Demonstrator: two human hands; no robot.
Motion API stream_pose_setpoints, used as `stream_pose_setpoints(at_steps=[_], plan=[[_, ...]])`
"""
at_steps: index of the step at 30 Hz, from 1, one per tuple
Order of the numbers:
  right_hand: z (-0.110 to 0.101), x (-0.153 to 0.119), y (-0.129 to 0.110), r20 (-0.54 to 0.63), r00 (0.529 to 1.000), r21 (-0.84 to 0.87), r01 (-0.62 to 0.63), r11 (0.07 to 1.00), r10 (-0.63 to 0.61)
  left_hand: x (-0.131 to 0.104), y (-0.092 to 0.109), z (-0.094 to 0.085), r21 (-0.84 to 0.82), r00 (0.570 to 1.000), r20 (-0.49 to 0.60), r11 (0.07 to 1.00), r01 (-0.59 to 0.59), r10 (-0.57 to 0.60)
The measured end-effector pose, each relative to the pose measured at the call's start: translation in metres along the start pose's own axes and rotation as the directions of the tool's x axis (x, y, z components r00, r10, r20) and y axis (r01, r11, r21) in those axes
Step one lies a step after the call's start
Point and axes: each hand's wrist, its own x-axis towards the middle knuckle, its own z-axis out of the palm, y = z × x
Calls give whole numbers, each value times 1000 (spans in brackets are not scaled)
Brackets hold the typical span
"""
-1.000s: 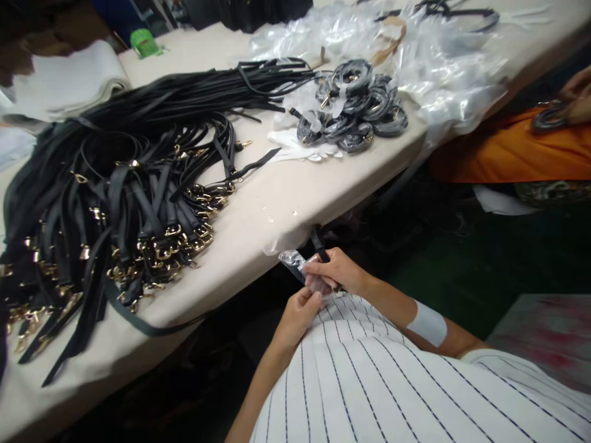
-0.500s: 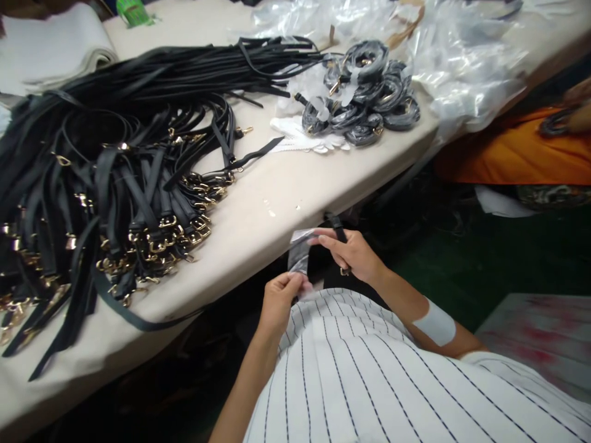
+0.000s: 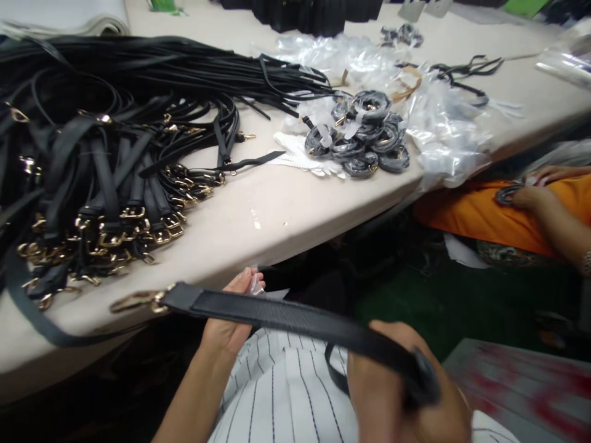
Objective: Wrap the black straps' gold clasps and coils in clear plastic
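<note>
A black strap [image 3: 277,317] with a gold clasp at its left end stretches across my lap, in front of both hands. My right hand [image 3: 406,369], blurred and close to the camera, is closed around the strap's right part. Behind the strap, my left hand [image 3: 235,307] pinches a small piece of clear plastic [image 3: 257,285] near the table edge. On the table [image 3: 221,237] at the left lies a big pile of black straps [image 3: 108,166] with gold buckles. Coiled straps in clear wrap [image 3: 364,138] sit farther right on white paper tags [image 3: 300,154].
Clear plastic bags [image 3: 446,132] lie to the right of the coils. Black items [image 3: 300,15] stand at the back. At the right, another person's hands [image 3: 530,191] hold a coil over orange cloth [image 3: 466,212].
The strap is now raised and extended leftward across the view. My right hand has come down and nearer the camera, my left hand has shifted left, and the view has turned right.
</note>
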Motion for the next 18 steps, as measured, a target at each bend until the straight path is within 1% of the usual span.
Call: stream_pose_setpoints(at_steps=[1,2,3,4,5,6,7,10,11,13,16,18], plan=[[-4,4,8,-126,992,52,-14,999,20,-4,1,2,0,1000,-10,1000,1,-1],[-8,9,18,-271,961,95,-38,995,63,-7,2,4,7,1000,-12,1000,11,-11],[-12,14,29,-411,904,136,-69,988,120,-10,3,7,20,1000,-9,999,26,-26],[-16,20,41,-517,838,177,-98,979,177,-13,3,8,37,999,-2,998,44,-44],[-18,25,53,-575,787,209,-123,970,223,-15,3,10,55,998,7,997,57,-57],[-19,30,64,-591,766,227,-143,963,253,-16,3,11,67,998,18,996,66,-68],[-19,34,73,-582,768,245,-150,958,269,-16,2,12,72,997,28,995,66,-69],[-14,43,92,-491,821,275,-172,946,292,-12,-3,14,74,997,53,996,50,-54],[-11,45,95,-470,829,276,-187,943,302,-10,-4,14,71,997,59,997,44,-48],[-8,47,99,-453,832,275,-212,938,321,-4,-7,15,67,997,65,997,31,-35],[-6,47,101,-478,810,274,-229,934,339,2,-9,13,72,998,68,997,-5,0],[-7,47,101,-497,801,263,-228,938,334,0,-10,10,100,990,140,995,-6,-8]])
